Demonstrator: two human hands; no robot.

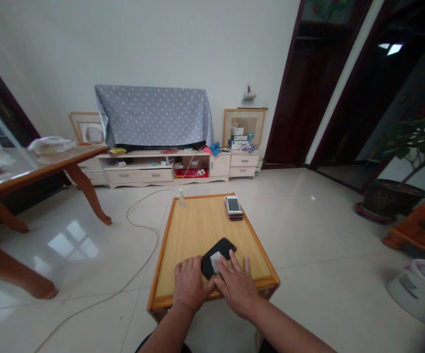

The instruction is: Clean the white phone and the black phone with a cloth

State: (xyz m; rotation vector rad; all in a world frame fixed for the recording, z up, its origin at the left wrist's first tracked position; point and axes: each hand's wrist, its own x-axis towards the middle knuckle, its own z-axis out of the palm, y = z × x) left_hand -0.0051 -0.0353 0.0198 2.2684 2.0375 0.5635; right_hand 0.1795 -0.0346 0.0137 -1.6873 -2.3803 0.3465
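A black phone (pixel 220 248) lies on the near part of a small wooden table (pixel 194 230), with a small white cloth or pad (pixel 216 261) on its screen. My left hand (pixel 189 283) rests at the phone's left edge, fingers curled against it. My right hand (pixel 237 283) lies flat, fingers stretched out over the white pad and the phone's near end. A stack of phones (pixel 233 206) with a white one on top sits at the table's far right corner. A small bottle (pixel 182 198) stands at the far left corner.
A cable (pixel 139 230) runs across the glossy tile floor left of the table. A larger glass-topped table (pixel 32 164) stands at left. A low TV cabinet (pixel 168 169) with a cloth-covered screen lines the far wall. A potted plant (pixel 400 191) and a white pot (pixel 422 289) are at right.
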